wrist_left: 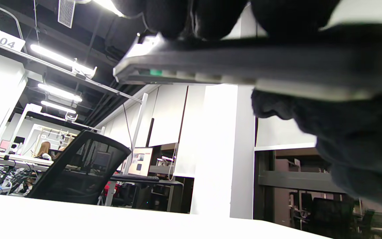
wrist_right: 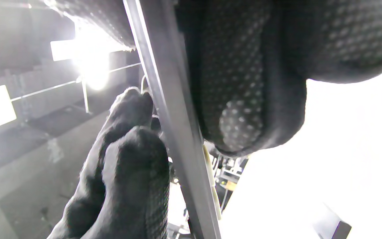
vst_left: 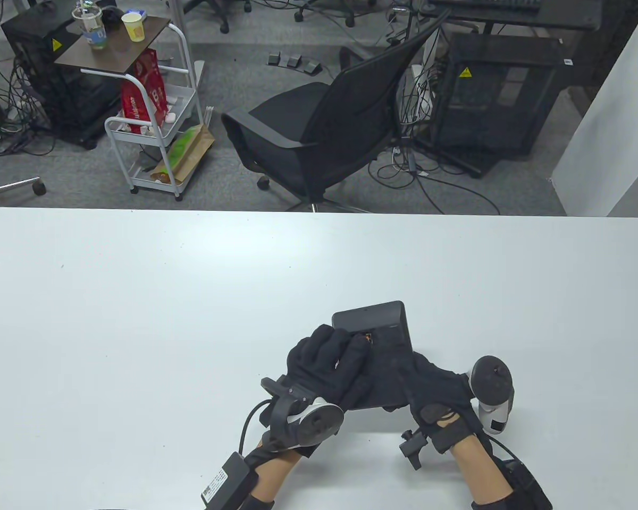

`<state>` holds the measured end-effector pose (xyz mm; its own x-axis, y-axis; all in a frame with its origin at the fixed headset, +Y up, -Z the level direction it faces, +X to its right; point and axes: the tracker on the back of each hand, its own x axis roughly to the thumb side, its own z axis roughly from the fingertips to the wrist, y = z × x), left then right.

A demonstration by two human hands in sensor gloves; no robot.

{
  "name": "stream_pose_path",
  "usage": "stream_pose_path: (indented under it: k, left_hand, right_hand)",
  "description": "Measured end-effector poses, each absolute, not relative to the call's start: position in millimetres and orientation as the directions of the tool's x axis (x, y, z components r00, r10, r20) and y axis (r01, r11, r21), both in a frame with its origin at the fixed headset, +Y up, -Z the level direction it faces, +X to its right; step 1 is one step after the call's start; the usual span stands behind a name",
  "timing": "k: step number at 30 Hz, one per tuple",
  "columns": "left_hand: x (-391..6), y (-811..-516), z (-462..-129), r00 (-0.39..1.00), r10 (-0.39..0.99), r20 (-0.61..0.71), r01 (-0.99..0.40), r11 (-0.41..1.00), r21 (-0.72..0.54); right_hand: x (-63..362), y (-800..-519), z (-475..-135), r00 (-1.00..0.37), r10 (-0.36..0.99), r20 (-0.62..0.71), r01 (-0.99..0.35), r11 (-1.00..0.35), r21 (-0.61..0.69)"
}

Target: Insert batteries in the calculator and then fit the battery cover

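Observation:
A black calculator (vst_left: 375, 326) is held back side up, lifted off the white table (vst_left: 138, 297) near its front edge. My left hand (vst_left: 327, 366) holds its left side, fingers lying over the open battery bay, where a bit of orange (vst_left: 368, 336) shows. My right hand (vst_left: 430, 385) grips its lower right part. In the left wrist view the calculator's edge (wrist_left: 244, 66) runs across the top between black gloved fingers (wrist_left: 343, 139). In the right wrist view its thin edge (wrist_right: 171, 119) stands between my gloved fingers (wrist_right: 128, 179). The battery cover is not visible.
A black office chair (vst_left: 324, 122) stands beyond the table's far edge. A white trolley (vst_left: 154, 127) with cups and a red bag stands at the far left. Black cabinets and cables lie on the floor behind.

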<state>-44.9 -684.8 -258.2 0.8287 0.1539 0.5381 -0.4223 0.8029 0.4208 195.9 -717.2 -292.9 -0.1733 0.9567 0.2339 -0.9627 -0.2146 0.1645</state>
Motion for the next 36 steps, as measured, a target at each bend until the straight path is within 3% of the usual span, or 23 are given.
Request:
stream_pose_path:
  k: [7, 13, 18, 26, 30, 32, 36]
  left_hand:
    - [-54.0, -684.0, -263.0, 0.842, 0.224, 0.491, -0.446, 0.8, 0.401]
    - [-56.9, -690.6, -278.9, 0.861, 0.319, 0.397, -0.445, 0.849, 0.285]
    - [-44.3, -690.5, -291.2, 0.898, 0.296, 0.325, -0.364, 0.915, 0.176]
    - [3.3, -682.4, -324.4, 0.952, 0.209, 0.221, -0.215, 0.977, 0.002]
    - [27.1, -691.5, -341.3, 0.968, 0.187, 0.166, -0.175, 0.981, -0.086]
    - [38.8, -699.6, -348.7, 0.974, 0.177, 0.141, -0.165, 0.982, -0.092]
    - [51.4, -713.8, -358.7, 0.989, 0.126, 0.071, -0.116, 0.984, -0.132]
  right_hand:
    - [223.2, -713.6, -299.0, -0.189, 0.953, 0.238, -0.98, -0.198, 0.014]
    - [255.1, -712.5, -304.8, -0.142, 0.965, 0.219, -0.987, -0.123, -0.099]
    - [271.2, -718.7, -309.4, -0.026, 0.985, 0.171, -0.992, -0.004, -0.128]
    - [288.7, -722.8, -311.2, 0.013, 0.988, 0.152, -0.98, 0.043, -0.194]
    - [296.0, -722.4, -311.4, -0.007, 0.987, 0.158, -0.972, 0.031, -0.233]
    - [301.0, -721.3, -311.5, -0.085, 0.982, 0.167, -0.96, -0.036, -0.278]
    - [304.4, -724.4, -313.1, -0.077, 0.985, 0.152, -0.957, -0.031, -0.287]
